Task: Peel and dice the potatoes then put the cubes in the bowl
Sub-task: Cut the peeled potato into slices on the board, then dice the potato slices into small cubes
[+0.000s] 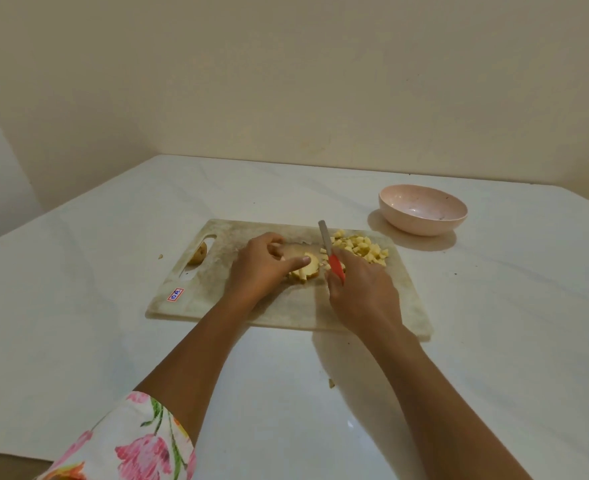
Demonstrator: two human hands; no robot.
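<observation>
Head view. Left hand is lying on the cutting board, thumb and fingers curling around a partly cut potato piece and holding it steady at mid-board. Right hand is gripping the red handle of the knife; the grey blade is pointing away from the person, just right of the potato piece. A pile of potato cubes is sitting on the board's far right part, beside the blade. The pink bowl is standing on the white table, beyond the board's far right corner and apart from it. A small unpeeled potato is showing at the board's handle slot. A floral sleeve is covering the left upper arm.
</observation>
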